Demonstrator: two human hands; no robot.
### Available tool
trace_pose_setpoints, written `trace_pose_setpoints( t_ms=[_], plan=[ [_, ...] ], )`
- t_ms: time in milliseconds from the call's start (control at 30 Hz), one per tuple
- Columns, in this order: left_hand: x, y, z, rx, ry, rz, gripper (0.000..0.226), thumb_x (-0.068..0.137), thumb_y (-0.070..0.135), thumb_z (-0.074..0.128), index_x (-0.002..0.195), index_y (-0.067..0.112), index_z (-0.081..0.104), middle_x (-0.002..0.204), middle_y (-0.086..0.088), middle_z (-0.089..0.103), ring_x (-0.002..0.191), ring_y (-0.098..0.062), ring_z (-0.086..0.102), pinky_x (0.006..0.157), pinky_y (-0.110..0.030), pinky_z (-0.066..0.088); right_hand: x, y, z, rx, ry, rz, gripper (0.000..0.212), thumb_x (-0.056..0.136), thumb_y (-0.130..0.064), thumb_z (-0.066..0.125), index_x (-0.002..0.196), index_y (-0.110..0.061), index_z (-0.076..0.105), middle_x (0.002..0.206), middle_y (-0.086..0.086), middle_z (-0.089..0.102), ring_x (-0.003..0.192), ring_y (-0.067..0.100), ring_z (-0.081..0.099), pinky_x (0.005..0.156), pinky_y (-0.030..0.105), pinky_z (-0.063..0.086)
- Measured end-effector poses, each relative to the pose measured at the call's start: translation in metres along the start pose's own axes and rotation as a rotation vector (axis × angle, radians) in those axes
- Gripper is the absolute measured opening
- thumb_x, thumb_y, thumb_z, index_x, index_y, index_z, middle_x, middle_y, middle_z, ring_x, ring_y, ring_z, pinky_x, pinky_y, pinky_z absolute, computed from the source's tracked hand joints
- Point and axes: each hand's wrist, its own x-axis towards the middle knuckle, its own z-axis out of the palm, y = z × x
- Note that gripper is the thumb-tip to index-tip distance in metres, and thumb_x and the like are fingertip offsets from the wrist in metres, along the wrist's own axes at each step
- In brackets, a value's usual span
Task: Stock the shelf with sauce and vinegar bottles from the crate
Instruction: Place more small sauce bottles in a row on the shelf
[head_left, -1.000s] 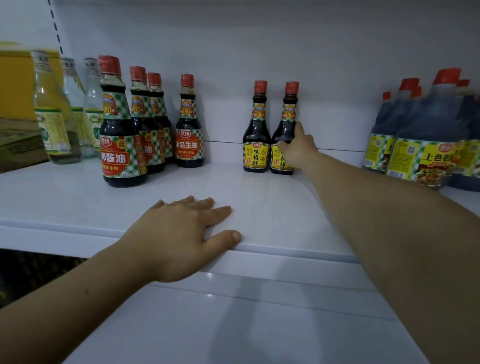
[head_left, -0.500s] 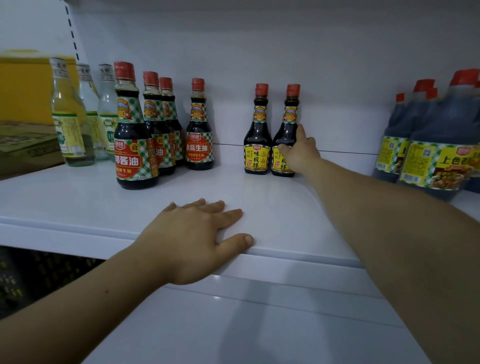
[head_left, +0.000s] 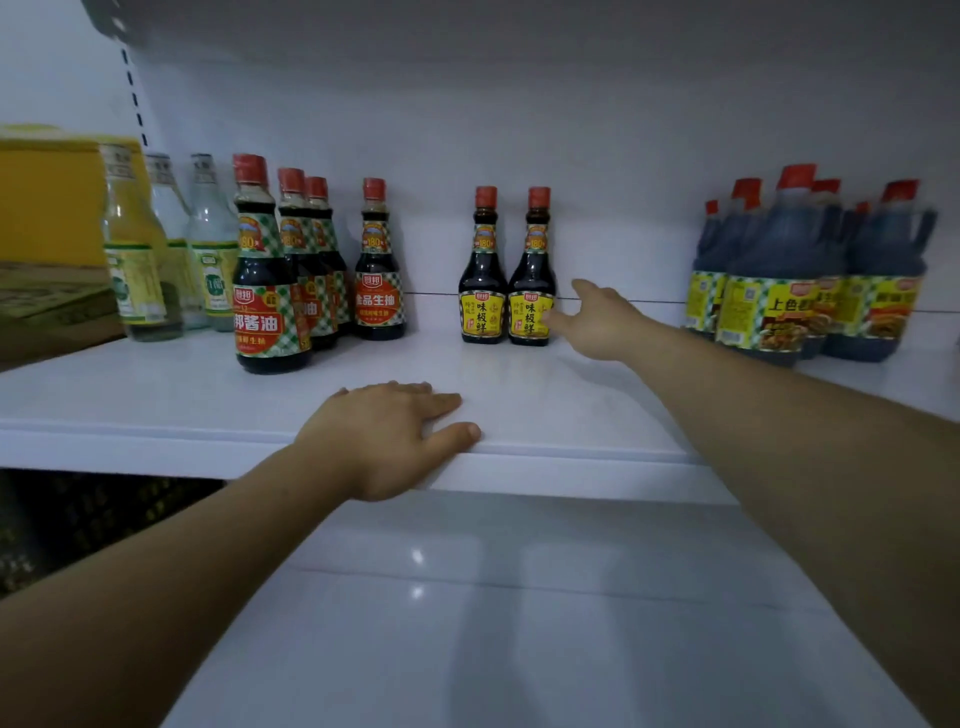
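Two small dark sauce bottles with yellow labels stand side by side at the back of the white shelf (head_left: 519, 374): the left one (head_left: 482, 291) and the right one (head_left: 533, 291). My right hand (head_left: 597, 322) is just to the right of the right bottle, fingers apart, a fingertip at its label, not gripping it. My left hand (head_left: 395, 436) lies flat and spread on the shelf's front edge, holding nothing. The crate is not in view.
Several red-labelled soy sauce bottles (head_left: 267, 291) and one apart (head_left: 378, 280) stand left of the pair. Clear vinegar bottles (head_left: 140, 260) and a yellow box (head_left: 47, 208) are at far left. Large dark jugs (head_left: 789, 280) fill the right. A lower shelf (head_left: 519, 649) lies below.
My right hand has let go of the right yellow-labelled bottle and drawn back to its right side. The left hand has stayed on the shelf edge. The view has shifted.
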Motion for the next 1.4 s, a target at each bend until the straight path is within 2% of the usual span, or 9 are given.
trace_pose_setpoints(
  t_ms=[133,333,500,700,867,1000,1100,1200,1400],
  plan=[
    [-0.001,0.001,-0.001,-0.015,0.02,-0.006,0.076,0.08,0.078,0.013,0.142,0.039,0.033,0.152,0.004,0.033,0.138,-0.017,0.03,0.11,-0.043,0.028,-0.053,-0.017,-0.007,-0.041,0.0,-0.067,0.064,0.095,-0.048,0.051,0.144,-0.01,0.035,0.146,0.017,0.04,0.128,0.032,0.043,0.082,0.026,0.029],
    [-0.039,0.001,-0.007,-0.001,0.014,-0.019,0.074,0.084,0.075,0.021,0.146,0.034,0.027,0.154,0.004,0.026,0.141,-0.02,0.023,0.111,-0.058,0.016,-0.12,-0.058,-0.006,-0.066,-0.019,-0.15,0.054,0.095,-0.045,0.052,0.136,-0.01,0.046,0.139,0.014,0.048,0.122,0.031,0.047,0.082,0.029,0.033],
    [-0.113,-0.043,-0.008,-0.037,0.073,-0.053,0.075,0.084,0.073,0.029,0.148,0.035,0.019,0.157,0.007,0.017,0.144,-0.017,0.015,0.113,-0.056,0.014,-0.167,-0.1,0.012,-0.092,-0.028,-0.16,0.072,0.094,-0.053,0.049,0.149,-0.013,0.03,0.155,0.009,0.031,0.138,0.029,0.034,0.106,0.035,0.032],
    [-0.208,-0.119,-0.01,-0.148,0.052,-0.158,0.077,0.082,0.074,0.035,0.147,0.034,0.024,0.157,0.004,0.019,0.144,-0.016,0.015,0.114,-0.051,0.019,-0.219,-0.189,0.05,-0.11,-0.075,-0.221,0.073,0.093,-0.057,0.046,0.151,-0.016,0.026,0.157,0.009,0.028,0.14,0.03,0.03,0.107,0.036,0.03],
    [-0.301,-0.186,-0.004,-0.237,0.017,-0.262,0.078,0.081,0.073,0.041,0.147,0.033,0.026,0.157,0.004,0.02,0.142,-0.018,0.022,0.113,-0.041,0.025,-0.261,-0.275,0.114,-0.064,-0.192,-0.276,0.073,0.093,-0.058,0.047,0.151,-0.018,0.028,0.156,0.009,0.028,0.137,0.029,0.034,0.098,0.03,0.032],
    [-0.387,-0.236,0.018,-0.253,-0.073,-0.367,0.082,0.079,0.076,0.041,0.147,0.034,0.023,0.157,0.005,0.017,0.141,-0.02,0.023,0.112,-0.044,0.027,-0.304,-0.336,0.186,-0.023,-0.321,-0.309,0.074,0.093,-0.058,0.048,0.15,-0.016,0.028,0.157,0.009,0.027,0.139,0.031,0.033,0.104,0.036,0.033],
    [-0.449,-0.259,0.046,-0.241,-0.163,-0.437,0.083,0.08,0.074,0.042,0.148,0.033,0.02,0.158,0.003,0.014,0.143,-0.021,0.017,0.114,-0.042,0.022,-0.345,-0.37,0.246,-0.028,-0.436,-0.346,0.075,0.094,-0.056,0.046,0.152,-0.014,0.024,0.158,0.009,0.025,0.14,0.031,0.032,0.106,0.037,0.032],
    [-0.506,-0.275,0.078,-0.299,-0.265,-0.491,0.079,0.084,0.069,0.044,0.149,0.03,0.02,0.158,0.002,0.014,0.143,-0.02,0.017,0.113,-0.038,0.021,-0.388,-0.391,0.296,-0.037,-0.537,-0.352,0.073,0.095,-0.055,0.045,0.153,-0.017,0.022,0.156,0.01,0.029,0.131,0.032,0.044,0.099,0.039,0.039],
    [-0.567,-0.282,0.143,-0.394,-0.351,-0.455,0.079,0.085,0.059,0.051,0.149,0.024,0.02,0.157,-0.002,0.017,0.141,-0.022,0.021,0.109,-0.035,0.025,-0.442,-0.384,0.361,-0.124,-0.698,-0.333,0.074,0.096,-0.055,0.045,0.154,-0.017,0.019,0.159,0.008,0.022,0.14,0.029,0.032,0.104,0.037,0.033]
  ],
)
